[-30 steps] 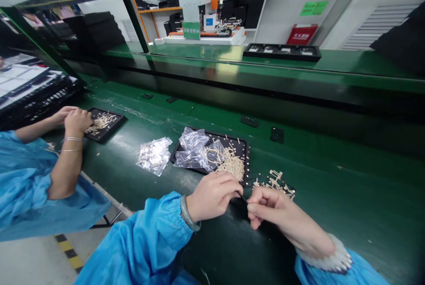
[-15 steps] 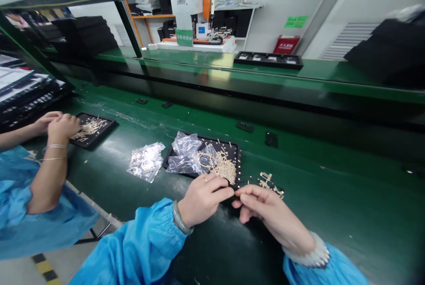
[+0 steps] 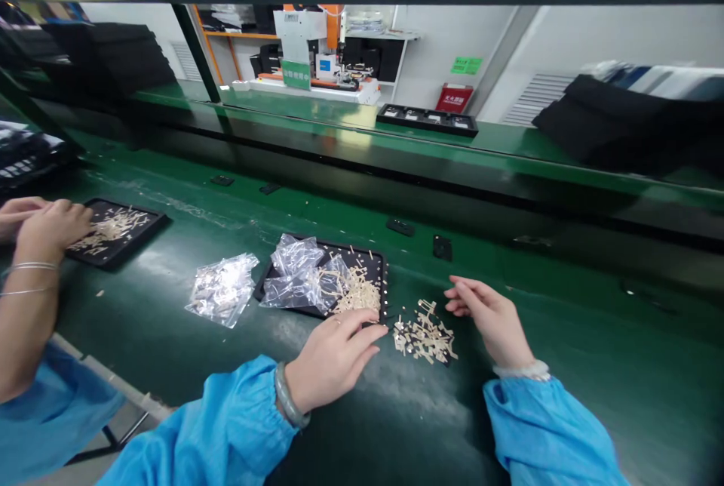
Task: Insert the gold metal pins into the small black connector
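Note:
My left hand is at the near right corner of a black tray, its thumb and fingertips close together; whatever may be between them is too small to make out. The tray bears clear plastic bags and a heap of small beige pieces. To the right of the tray, a loose pile of similar pieces lies on the green table. Beyond that pile, my right hand hovers with thumb near forefinger; its fingertips show nothing clearly held.
A packed clear bag lies left of the tray. Further left, another person's hands are at a second black tray. Small black parts lie toward the back. A raised shelf runs behind.
My hands have parted: the right one moved away to the right and up, uncovering the loose pile. My left hand stays by the tray corner. The view has shifted slightly.

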Tool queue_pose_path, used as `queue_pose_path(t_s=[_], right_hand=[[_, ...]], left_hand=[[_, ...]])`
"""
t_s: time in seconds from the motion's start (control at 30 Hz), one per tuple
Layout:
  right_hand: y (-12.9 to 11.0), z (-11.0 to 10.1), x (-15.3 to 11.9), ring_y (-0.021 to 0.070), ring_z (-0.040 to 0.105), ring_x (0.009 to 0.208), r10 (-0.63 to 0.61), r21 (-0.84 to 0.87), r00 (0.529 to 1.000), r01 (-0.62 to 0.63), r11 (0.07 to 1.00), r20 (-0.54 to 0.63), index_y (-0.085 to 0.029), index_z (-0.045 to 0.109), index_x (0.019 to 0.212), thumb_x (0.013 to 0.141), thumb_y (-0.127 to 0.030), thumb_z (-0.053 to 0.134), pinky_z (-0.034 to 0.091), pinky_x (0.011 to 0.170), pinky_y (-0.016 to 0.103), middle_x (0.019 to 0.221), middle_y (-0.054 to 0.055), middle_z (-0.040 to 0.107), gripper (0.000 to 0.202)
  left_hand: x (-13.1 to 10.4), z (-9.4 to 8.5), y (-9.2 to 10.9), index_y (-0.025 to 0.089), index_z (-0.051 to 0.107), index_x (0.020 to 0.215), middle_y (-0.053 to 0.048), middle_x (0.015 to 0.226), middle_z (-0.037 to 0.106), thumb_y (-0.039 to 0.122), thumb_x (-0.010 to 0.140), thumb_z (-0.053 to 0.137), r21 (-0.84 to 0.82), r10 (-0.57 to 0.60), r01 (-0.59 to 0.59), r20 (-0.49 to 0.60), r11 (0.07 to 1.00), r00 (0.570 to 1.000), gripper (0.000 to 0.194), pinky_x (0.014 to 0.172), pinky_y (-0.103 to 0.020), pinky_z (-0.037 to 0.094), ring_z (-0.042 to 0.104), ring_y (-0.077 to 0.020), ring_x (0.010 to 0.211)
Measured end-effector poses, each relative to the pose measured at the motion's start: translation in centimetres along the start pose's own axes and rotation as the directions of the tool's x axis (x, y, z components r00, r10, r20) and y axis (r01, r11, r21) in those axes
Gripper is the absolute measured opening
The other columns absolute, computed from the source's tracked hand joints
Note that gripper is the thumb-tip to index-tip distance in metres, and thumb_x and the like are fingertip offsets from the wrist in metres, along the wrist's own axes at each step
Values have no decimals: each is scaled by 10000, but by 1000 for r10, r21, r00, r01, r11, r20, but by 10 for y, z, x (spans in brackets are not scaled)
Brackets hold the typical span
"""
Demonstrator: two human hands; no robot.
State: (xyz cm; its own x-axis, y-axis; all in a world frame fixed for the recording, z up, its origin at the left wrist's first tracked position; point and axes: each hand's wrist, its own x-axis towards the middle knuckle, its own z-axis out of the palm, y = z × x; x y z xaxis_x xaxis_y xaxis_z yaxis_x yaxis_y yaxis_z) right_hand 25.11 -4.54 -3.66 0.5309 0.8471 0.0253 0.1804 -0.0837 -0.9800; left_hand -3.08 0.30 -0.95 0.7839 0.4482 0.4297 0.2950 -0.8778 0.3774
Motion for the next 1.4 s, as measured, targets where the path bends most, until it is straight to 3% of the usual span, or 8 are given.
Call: queue_pose_path(t_s=[0.2,0.4,0.73,0.83,0.97,1.17,1.3,1.4], right_hand=[[-19,14,25,195,618,632,-88,-323,983,138,936,162,-143,638,966,812,-480,534,492,588,311,758,69,663,385],[-25,20,99,275,563,964,-129,-695,968,245,676,216,-199,666,843,789,-193,603,405,872,414,963,77,647,82],[-9,53,142,214,579,911,-101,-846,961,275,457,258,-145,608,981,883,-256,587,457,822,413,985,70,612,150],[-27,56,130,232,600,860,-147,-832,961,277,481,235,-134,634,873,886,-216,553,460,788,415,886,81,642,116],[-61,68,73,245,627,809,-237,-708,928,372,601,286,-165,658,891,898,-237,481,469,742,336,832,75,671,191],[-82,85,-35,188,604,817,-422,-267,723,628,731,547,-225,651,906,919,-305,469,477,730,275,883,27,651,199],[-64,73,-56,207,578,783,-560,-316,690,715,623,459,-181,633,961,929,-275,483,458,709,320,841,59,631,180],[-46,62,-59,229,559,773,-585,-516,637,764,388,503,-157,650,940,944,-243,440,418,691,354,844,83,621,227]], left_hand=[[2,-2,-2,159,564,1080,-88,1092,570,180,892,429,-43,4,-5,-38,999,999,233,859,-322,503,548,-185,1010],[2,-1,-5,164,589,1030,-76,1056,582,169,891,426,-63,-4,-2,-96,998,995,214,842,-299,500,561,-163,970],[4,1,-9,172,601,1011,-65,1024,588,164,896,413,-246,-107,75,-118,966,987,220,850,-290,464,548,-157,966],[7,0,-12,160,598,990,-70,977,593,200,883,453,-526,-332,238,-91,817,939,184,787,-274,470,559,-153,885],[11,2,-19,162,536,1096,-75,997,583,265,847,526,-818,-623,356,-3,451,782,270,761,-274,451,537,-151,848],[12,5,-11,137,596,961,-47,841,578,422,803,583,-940,-596,277,108,200,796,326,720,-268,407,498,-145,765],[14,5,-9,139,585,864,-13,756,545,453,772,611,-974,-686,226,183,-28,705,329,652,-246,376,453,-110,675],[15,4,-8,155,568,926,-6,776,543,418,742,657,-970,-653,189,243,-154,717,333,626,-235,366,459,-105,675]])
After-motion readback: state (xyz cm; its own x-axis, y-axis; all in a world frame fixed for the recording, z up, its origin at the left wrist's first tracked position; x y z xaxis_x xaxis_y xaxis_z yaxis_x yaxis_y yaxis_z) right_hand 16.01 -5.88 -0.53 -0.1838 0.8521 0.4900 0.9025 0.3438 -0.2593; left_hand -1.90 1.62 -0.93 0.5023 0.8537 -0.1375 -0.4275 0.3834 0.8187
